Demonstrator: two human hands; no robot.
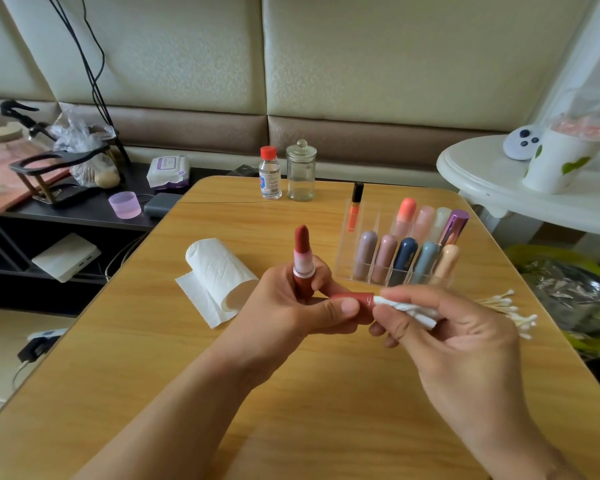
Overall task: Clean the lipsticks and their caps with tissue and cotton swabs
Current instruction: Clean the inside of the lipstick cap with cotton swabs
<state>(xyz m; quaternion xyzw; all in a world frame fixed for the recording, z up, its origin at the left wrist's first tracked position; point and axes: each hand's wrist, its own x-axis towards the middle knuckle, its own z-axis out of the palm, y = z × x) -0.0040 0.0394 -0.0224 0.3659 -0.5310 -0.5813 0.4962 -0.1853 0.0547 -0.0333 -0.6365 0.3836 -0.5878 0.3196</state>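
My left hand grips an open red lipstick upright, its bullet twisted out, and also holds the red cap sideways between thumb and fingers. My right hand pinches a twisted piece of white tissue whose tip is at the cap's open end. A tissue roll lies on the wooden table to the left. A pile of cotton swabs lies behind my right hand.
A clear organizer with several capped lipsticks and a lip gloss stands behind my hands. A red-capped bottle and a glass jar are at the table's far edge. A white side table is at right, a cluttered black shelf at left.
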